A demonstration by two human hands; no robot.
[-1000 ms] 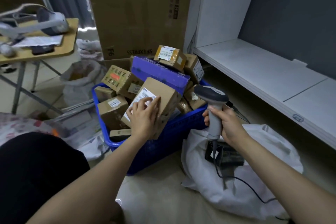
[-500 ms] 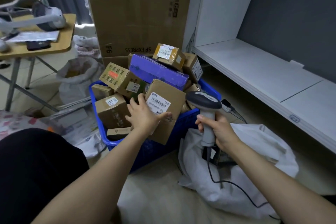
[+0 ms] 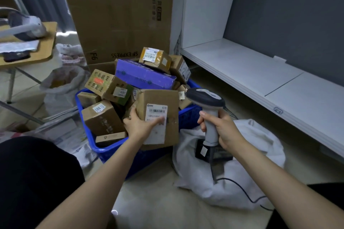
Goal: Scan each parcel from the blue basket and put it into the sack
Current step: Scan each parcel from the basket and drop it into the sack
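left hand [image 3: 141, 126] grasps a brown parcel [image 3: 160, 98] by its left side: the thumb lies across the white barcode label [image 3: 156, 117] and the fingers curl behind the left edge. the parcel is upright with the label facing me, over the near right corner of the blue basket [image 3: 104, 149].

right hand [image 3: 221, 128] is clenched round the grey handle of the scanner [image 3: 204, 97]. the dark scanner head sits just beside the parcel's upper right corner; i cannot tell whether they touch. the scanner cable [image 3: 242, 190] trails down over the white sack [image 3: 251, 169].

the sack lies on the floor just right of the basket, below my right hand. a dark item with a small white label [image 3: 202, 151] rests at the sack; in it or on it, i cannot tell.

the basket is heaped with other brown parcels, with a purple box [image 3: 145, 76] near the top. a tall cardboard box [image 3: 121, 15] stands behind it and a white shelf [image 3: 251, 72] runs along the right.
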